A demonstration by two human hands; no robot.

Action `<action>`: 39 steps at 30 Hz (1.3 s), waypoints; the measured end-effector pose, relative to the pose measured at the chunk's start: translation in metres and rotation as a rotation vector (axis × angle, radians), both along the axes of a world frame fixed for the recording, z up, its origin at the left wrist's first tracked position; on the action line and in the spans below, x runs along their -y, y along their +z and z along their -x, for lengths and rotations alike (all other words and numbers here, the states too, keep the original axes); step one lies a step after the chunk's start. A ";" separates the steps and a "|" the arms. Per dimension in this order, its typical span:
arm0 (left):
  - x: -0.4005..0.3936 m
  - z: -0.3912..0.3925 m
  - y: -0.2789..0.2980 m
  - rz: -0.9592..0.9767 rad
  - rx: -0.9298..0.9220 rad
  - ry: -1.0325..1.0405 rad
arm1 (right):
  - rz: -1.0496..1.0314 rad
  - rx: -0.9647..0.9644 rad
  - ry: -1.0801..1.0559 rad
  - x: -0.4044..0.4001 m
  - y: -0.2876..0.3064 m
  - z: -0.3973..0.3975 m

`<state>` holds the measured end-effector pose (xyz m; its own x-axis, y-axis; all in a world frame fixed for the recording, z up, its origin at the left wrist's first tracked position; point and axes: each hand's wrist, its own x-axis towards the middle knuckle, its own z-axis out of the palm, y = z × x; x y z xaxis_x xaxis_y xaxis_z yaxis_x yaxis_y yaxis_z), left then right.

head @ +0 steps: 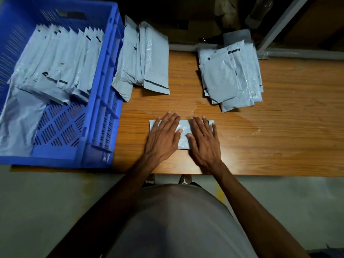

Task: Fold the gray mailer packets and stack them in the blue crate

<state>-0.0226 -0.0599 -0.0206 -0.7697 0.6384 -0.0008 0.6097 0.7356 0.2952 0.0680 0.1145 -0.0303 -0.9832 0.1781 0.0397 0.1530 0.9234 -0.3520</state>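
Both arms reach fwd over the table edge. My left hand and right hand lie flat, palms down, fingers straight and slightly spread, pressing a folded mailer near the front edge; nothing gripped. Thumbs nearly meet at its middle. Farther back: one pile just beside the crate, another pile to the right. Crate at left w/ a row of folded mailers inside.

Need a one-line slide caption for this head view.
Both hands, left hand and right hand, press a gray mailer packet flat on the wooden table beside the blue crate.
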 end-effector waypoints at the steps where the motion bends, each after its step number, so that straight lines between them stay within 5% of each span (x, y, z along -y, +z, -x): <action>1: -0.003 -0.001 -0.002 0.011 0.002 -0.012 | 0.004 0.008 -0.002 -0.002 -0.002 -0.001; 14: -0.006 -0.003 -0.017 0.045 -0.075 -0.008 | 0.055 0.022 -0.042 0.000 -0.007 -0.002; 39: -0.007 0.003 -0.018 0.061 0.059 -0.045 | 0.069 0.069 -0.017 0.000 -0.004 -0.001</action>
<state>-0.0256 -0.0534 -0.0388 -0.7378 0.6697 -0.0850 0.6254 0.7255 0.2874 0.0687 0.1143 -0.0341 -0.9800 0.1947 -0.0405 0.1943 0.8946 -0.4025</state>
